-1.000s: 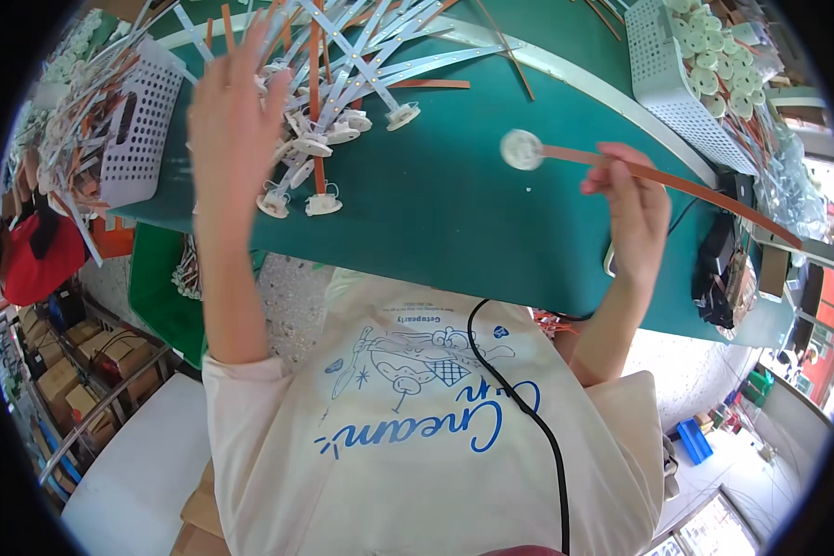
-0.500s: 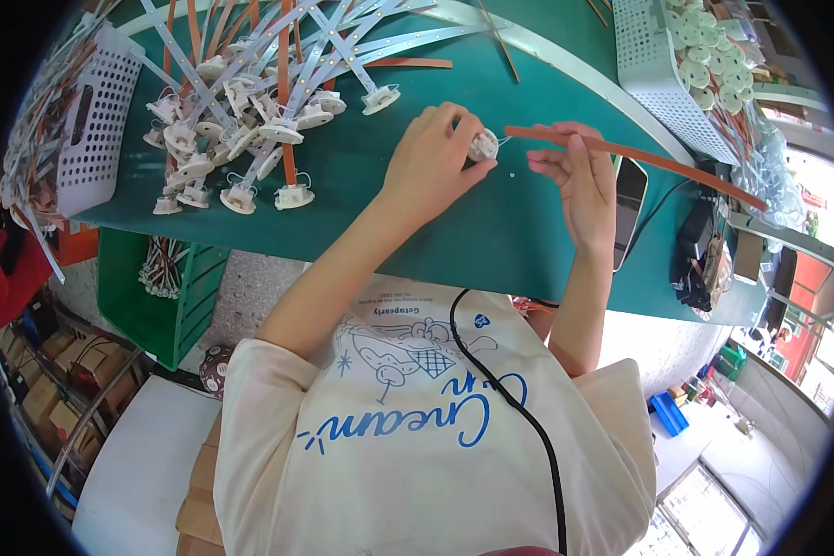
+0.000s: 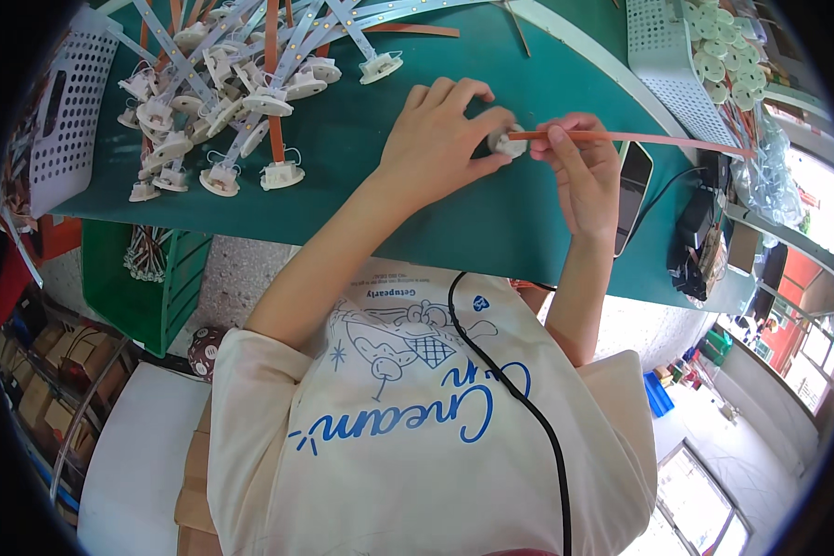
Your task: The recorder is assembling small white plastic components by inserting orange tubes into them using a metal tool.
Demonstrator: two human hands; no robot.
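Observation:
My left hand [image 3: 440,134] pinches a small white round lamp base [image 3: 510,143] between thumb and fingers, over the green table. A long, thin orange-brown strip [image 3: 639,138] is gripped near its left end by my right hand [image 3: 581,167]. That end meets the white base; whether it sits inside or only touches cannot be made out. The strip's far end reaches out to the right. To the left lies a heap of white bases [image 3: 218,111] with LED strips attached, some showing a pale dotted face and others an orange-brown back.
White perforated baskets stand at the left [image 3: 74,107] and back right [image 3: 663,56], the right one near pale round discs [image 3: 713,65]. A phone [image 3: 632,190] lies beside my right wrist, with a black cable near it. Below the table's left edge is a green crate [image 3: 125,287].
The left end of the strip has come to the white base, where a gap stood between them before. The strip now lies more level. My left hand has shifted slightly right.

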